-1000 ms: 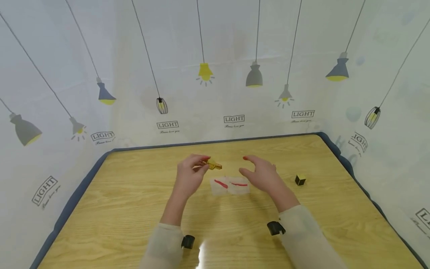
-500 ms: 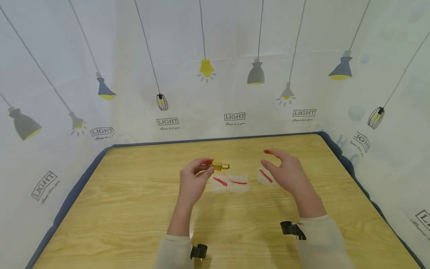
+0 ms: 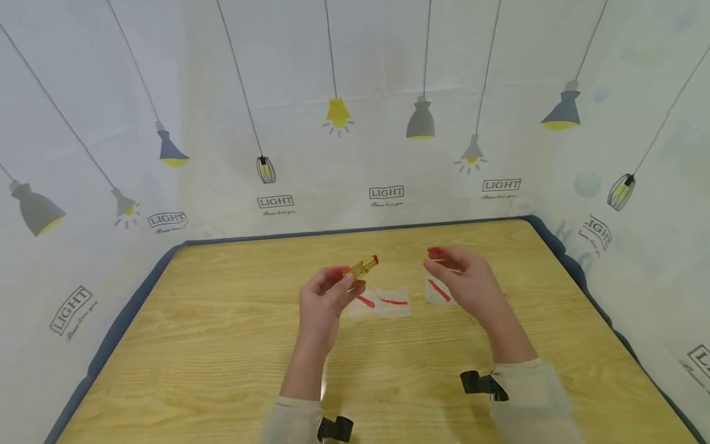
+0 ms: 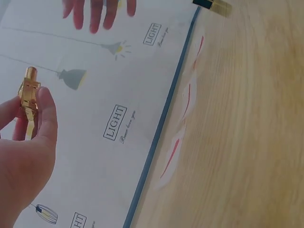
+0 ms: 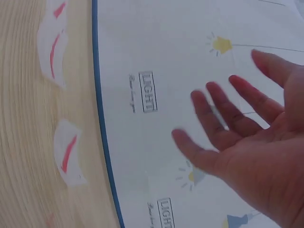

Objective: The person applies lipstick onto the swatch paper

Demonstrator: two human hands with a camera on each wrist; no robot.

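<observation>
The left hand (image 3: 327,302) pinches a gold tube (image 3: 362,268) between thumb and fingers, above the desk (image 3: 222,333) near white slips (image 3: 395,310) with red strokes, while the right hand (image 3: 470,282), empty, fingers loosely spread, hovers apart from it.

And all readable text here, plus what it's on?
"LIGHT": boxed black print, repeated across the white lamp-patterned wall covering.
Script line beneath: too small and blurred to read.
Faint grey shape, wall's right side: maybe "H", unsure.
Slim gold tube in the left hand: no readable text.
White paper slips: red strokes, no words.
</observation>
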